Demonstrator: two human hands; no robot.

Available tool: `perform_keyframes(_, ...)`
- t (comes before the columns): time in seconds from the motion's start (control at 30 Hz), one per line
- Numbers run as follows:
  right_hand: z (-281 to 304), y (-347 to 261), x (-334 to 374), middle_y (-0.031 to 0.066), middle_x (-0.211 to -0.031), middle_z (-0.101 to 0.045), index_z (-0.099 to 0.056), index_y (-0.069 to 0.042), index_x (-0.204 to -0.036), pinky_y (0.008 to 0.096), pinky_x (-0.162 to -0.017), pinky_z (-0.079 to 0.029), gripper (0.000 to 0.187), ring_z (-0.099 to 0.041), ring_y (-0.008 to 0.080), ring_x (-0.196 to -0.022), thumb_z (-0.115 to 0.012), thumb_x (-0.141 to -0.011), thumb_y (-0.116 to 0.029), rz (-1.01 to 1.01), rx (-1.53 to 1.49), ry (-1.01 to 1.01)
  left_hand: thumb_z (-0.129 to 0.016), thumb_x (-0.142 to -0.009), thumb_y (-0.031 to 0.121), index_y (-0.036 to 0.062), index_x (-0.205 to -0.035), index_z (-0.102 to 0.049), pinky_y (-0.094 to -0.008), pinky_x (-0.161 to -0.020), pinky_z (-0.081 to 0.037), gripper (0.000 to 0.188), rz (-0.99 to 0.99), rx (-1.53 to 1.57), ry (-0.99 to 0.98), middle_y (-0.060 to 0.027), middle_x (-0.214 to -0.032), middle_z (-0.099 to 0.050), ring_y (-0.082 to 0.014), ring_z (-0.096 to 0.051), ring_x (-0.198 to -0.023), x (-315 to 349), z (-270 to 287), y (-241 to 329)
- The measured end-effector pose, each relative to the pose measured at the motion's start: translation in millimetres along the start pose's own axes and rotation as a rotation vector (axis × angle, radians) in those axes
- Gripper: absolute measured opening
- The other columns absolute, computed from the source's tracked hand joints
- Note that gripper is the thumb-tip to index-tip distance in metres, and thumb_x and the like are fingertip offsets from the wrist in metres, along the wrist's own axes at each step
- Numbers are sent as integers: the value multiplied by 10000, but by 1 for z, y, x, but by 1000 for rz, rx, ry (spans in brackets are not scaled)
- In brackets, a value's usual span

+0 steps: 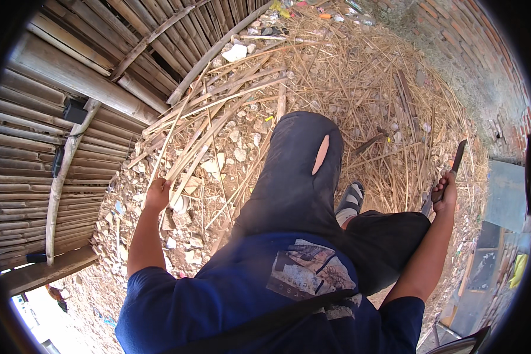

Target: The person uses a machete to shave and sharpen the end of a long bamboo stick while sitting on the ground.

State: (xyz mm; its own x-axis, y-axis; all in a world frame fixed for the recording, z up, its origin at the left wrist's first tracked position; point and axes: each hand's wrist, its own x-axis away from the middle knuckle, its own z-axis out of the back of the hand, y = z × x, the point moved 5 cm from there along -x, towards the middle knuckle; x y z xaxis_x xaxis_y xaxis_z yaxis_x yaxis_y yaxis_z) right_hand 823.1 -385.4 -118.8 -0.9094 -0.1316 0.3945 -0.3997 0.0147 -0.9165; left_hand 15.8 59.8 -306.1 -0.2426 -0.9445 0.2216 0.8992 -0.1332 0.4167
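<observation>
My left hand [157, 194] is closed around the near end of a long, thin bamboo strip [172, 137], which slants away toward the bamboo wall. More pale split bamboo strips [203, 143] lie in a loose bundle just beyond that hand. On the right, my right hand [446, 192] grips a knife [459, 157] by its handle. Its dark, narrow blade points up and away from me, apart from the strips. My legs in dark trousers are bent between the two hands, and one knee shows through a tear.
A bamboo-slat wall [53, 147] rises at the left and a brick wall [454, 41] at the far right. Stones and straw-like shavings [360, 71] cover the ground. Grey panels [506, 189] stand at the right. A chicken [58, 297] is at the lower left.
</observation>
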Motion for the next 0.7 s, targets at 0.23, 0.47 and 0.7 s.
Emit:
perform_keyframes(0.23, -3, -1, 1, -80, -683, -446, -540, -191, -901, 245, -530, -351, 166, -396, 66, -554, -641, -980, -297, -1, 14, -41, -586, -964, 484, 31, -982, -708, -473, -796, -524, 470, 160, -6, -215, -219, -915, -713, -412, -687, -878, 6, -15, -9)
perform_keyframes(0.47, 3, 0, -2, -73, -719, -439, -538, -195, -939, 249, -556, -350, 155, -391, 71, -582, -615, -999, -315, -13, 19, -67, -666, -917, 495, 37, -960, -715, -488, -734, -543, 462, 89, -163, 67, -193, -883, -717, -402, -695, -824, 34, 20, 46)
perform_keyframes(0.7, 0, 1, -3, -75, -723, -438, -544, -192, -964, 247, -555, -347, 149, -383, 65, -583, -594, -1015, -323, -6, 33, -67, -664, -917, 496, 48, -968, -722, -486, -735, -551, 455, 106, -131, 159, -191, -891, -724, -391, -699, -818, 42, 24, 44)
